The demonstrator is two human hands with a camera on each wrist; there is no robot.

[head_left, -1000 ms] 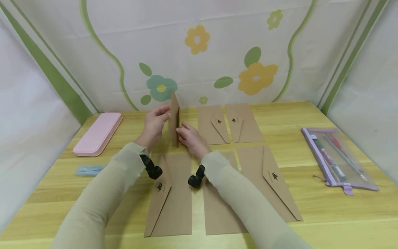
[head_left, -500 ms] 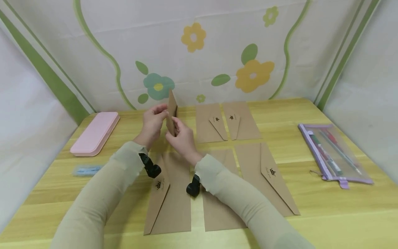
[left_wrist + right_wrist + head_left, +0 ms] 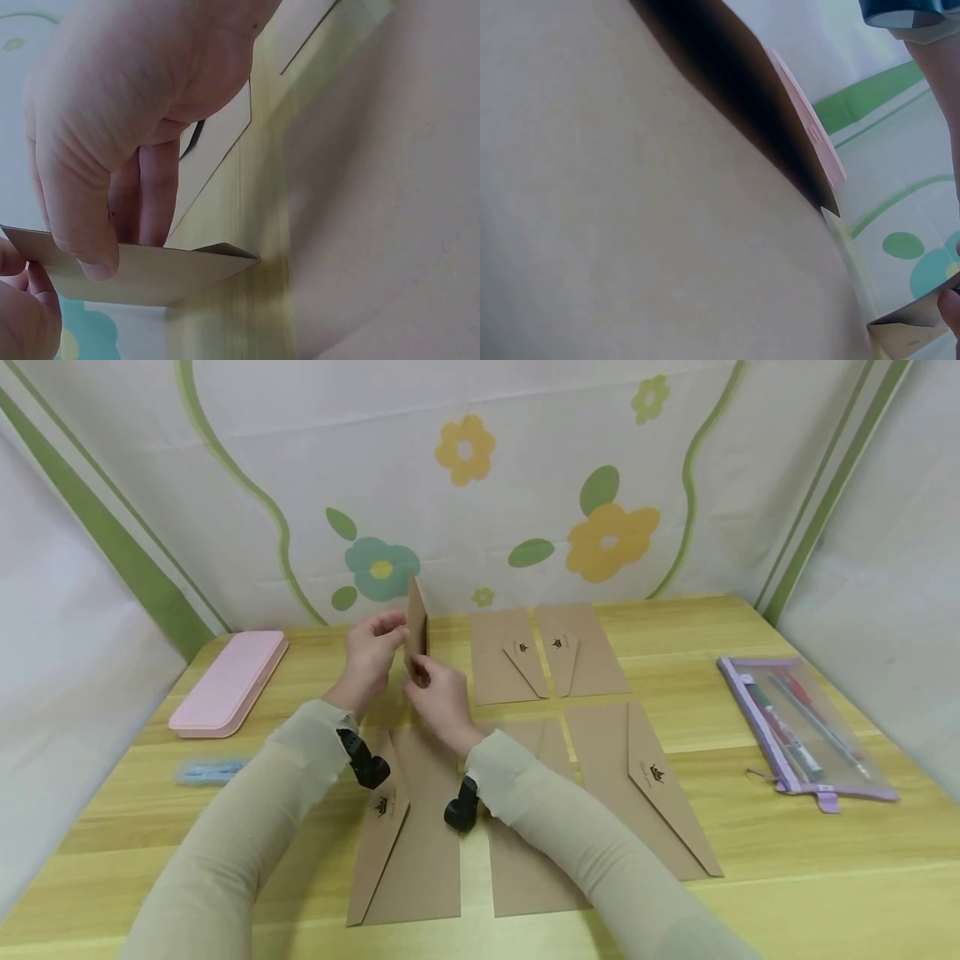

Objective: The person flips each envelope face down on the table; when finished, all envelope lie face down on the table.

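Note:
A small brown kraft envelope (image 3: 416,618) stands on edge near the back of the table, almost edge-on to the head view. My left hand (image 3: 367,652) pinches its far part between thumb and fingers. With thumb and fingers, my right hand (image 3: 444,697) pinches the near part. The left wrist view has the right hand (image 3: 127,112) large above the envelope (image 3: 172,276), its thumb on one face and fingers behind, and the left hand (image 3: 26,319) at the far edge. The right wrist view catches just a corner of the envelope (image 3: 911,330) and a thumb.
Two small envelopes (image 3: 495,672) lie at the back right. Large ones (image 3: 427,852) lie in front, one partly under the right sleeve. A pink case (image 3: 228,681) and a blue item in clear wrap (image 3: 210,771) are left. A purple-edged pen pouch (image 3: 806,727) is right.
My right hand has shifted slightly left and changed its hold from the envelope's right side to its near lower part. The left hand keeps its hold; the view has shifted slightly.

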